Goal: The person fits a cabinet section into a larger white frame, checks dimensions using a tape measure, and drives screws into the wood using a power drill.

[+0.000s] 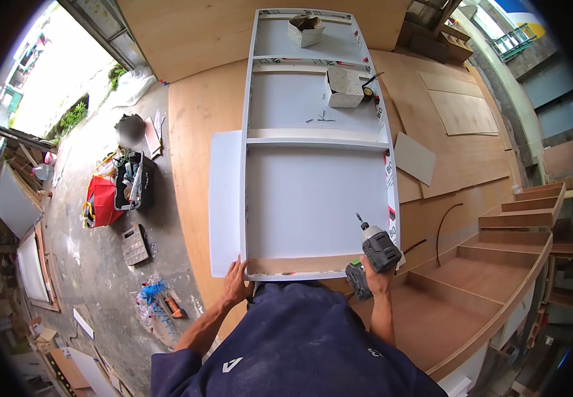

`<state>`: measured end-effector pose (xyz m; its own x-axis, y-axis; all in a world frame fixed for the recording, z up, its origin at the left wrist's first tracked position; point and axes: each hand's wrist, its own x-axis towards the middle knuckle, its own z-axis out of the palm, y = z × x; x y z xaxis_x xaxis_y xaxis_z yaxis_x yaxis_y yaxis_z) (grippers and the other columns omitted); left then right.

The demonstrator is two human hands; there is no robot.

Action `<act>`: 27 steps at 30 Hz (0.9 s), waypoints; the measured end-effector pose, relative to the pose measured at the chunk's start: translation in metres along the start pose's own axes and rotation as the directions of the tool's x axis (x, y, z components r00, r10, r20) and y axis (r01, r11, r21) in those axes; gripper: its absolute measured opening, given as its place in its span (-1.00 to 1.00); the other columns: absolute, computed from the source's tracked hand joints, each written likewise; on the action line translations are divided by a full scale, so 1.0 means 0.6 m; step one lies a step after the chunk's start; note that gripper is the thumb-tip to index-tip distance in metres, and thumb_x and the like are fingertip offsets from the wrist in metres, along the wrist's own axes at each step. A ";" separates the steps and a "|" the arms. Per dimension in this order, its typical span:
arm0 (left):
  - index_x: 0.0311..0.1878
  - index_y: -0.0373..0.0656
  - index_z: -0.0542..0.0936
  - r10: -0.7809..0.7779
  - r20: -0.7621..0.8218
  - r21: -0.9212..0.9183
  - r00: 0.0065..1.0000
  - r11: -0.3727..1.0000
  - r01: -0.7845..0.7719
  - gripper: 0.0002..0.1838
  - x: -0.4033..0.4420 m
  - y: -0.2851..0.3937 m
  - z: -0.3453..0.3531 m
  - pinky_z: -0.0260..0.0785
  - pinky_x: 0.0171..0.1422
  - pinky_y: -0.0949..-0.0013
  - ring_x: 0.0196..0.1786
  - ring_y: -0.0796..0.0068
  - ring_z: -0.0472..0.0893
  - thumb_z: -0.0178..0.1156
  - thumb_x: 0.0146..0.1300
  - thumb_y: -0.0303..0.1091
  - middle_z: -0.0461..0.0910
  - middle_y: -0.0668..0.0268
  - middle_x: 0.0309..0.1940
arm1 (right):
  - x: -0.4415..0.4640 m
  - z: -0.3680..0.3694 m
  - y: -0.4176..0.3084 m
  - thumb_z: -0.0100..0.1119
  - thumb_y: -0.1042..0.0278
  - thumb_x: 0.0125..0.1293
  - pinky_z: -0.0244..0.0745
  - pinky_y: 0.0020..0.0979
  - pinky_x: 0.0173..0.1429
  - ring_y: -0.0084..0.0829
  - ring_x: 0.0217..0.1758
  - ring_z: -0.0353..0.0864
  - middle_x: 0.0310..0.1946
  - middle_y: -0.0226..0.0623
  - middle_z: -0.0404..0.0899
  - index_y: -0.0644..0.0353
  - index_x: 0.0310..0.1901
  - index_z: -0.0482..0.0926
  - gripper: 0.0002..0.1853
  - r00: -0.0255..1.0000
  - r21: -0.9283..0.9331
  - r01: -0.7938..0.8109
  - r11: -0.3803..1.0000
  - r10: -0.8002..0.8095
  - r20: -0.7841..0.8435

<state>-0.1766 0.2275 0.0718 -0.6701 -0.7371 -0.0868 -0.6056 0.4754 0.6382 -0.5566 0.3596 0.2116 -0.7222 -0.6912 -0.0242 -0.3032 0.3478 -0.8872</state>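
A long white cabinet frame (249,198) with cross dividers lies in front of me, its near end against my body. My left hand (236,283) grips its near left corner, fingers along the outer side. My right hand (377,276) is closed round the handle of a cordless drill (380,247) at the near right corner. The bit points up and away over the near compartment, apart from the panel. A wooden strip (306,264) runs along the near end. Small dark pieces (321,119) lie in the middle compartment.
Two small boxes (344,88) (306,31) sit on the frame farther off. Plywood sheets (458,145) lie to the right, beside a divided wooden carcass (465,284). On the left floor stand a tool bin (142,182), a red bag (103,202) and a coiled blue hose (154,291).
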 end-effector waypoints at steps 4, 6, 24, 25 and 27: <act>0.50 -0.15 0.03 -0.313 0.038 -0.324 0.949 0.894 0.308 0.08 0.029 0.027 -0.017 0.45 0.09 0.06 -0.04 -0.14 0.60 0.38 -0.09 -0.16 0.57 -0.17 0.02 | 0.003 -0.005 -0.009 0.33 0.46 0.10 0.49 -0.23 -0.05 -0.24 -0.24 0.61 -0.32 -0.20 0.64 0.29 -0.22 0.60 -0.79 0.999 0.000 0.046 0.999 -0.046 -0.007; 0.50 -0.19 0.11 -0.419 -0.006 -0.361 0.908 0.848 0.388 0.01 0.035 0.056 -0.027 0.47 -0.02 0.09 -0.17 -0.11 0.64 0.33 -0.03 -0.11 0.64 -0.15 -0.17 | -0.010 -0.011 0.007 0.33 0.47 0.10 0.49 -0.24 -0.04 -0.24 -0.24 0.61 -0.32 -0.20 0.64 0.28 -0.23 0.60 -0.80 0.997 -0.021 0.080 0.997 -0.081 -0.015; -0.12 -0.27 0.66 -0.507 -0.113 -0.125 0.854 0.860 0.494 -0.61 0.068 0.017 -0.019 0.43 -0.30 0.15 -0.49 0.05 0.60 0.25 0.06 -0.17 0.58 -0.02 -0.55 | -0.026 -0.021 0.089 0.38 0.41 0.09 0.48 -0.23 0.07 -0.24 -0.16 0.62 -0.19 -0.21 0.63 0.28 -0.07 0.55 -0.64 0.999 -0.017 -0.034 0.999 0.033 -0.012; -0.32 -0.30 0.69 -0.458 -0.043 -0.002 0.888 0.889 0.459 -0.63 0.079 0.012 -0.031 0.39 -0.37 0.18 -0.57 0.08 0.55 0.24 0.08 -0.11 0.53 0.01 -0.66 | -0.025 -0.024 0.074 0.38 0.41 0.09 0.48 -0.23 0.07 -0.24 -0.16 0.62 -0.19 -0.21 0.63 0.28 -0.07 0.55 -0.64 0.999 -0.017 -0.033 0.999 0.033 -0.010; -0.43 -0.32 0.65 -0.431 -0.044 -0.012 0.901 0.902 0.431 -0.60 0.093 0.002 -0.038 0.37 -0.40 0.20 -0.62 0.17 0.52 0.23 0.09 -0.08 0.47 0.04 -0.72 | -0.023 -0.031 0.050 0.38 0.35 0.12 0.47 -0.20 0.08 -0.20 -0.12 0.63 -0.19 -0.20 0.65 0.28 -0.08 0.57 -0.65 0.997 -0.054 -0.012 0.998 0.016 0.072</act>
<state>-0.2052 0.1759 0.0854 -0.3244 -0.8903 -0.3197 -0.8300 0.1058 0.5476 -0.5672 0.3915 0.1941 -0.6801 -0.7296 -0.0717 -0.3272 0.3896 -0.8609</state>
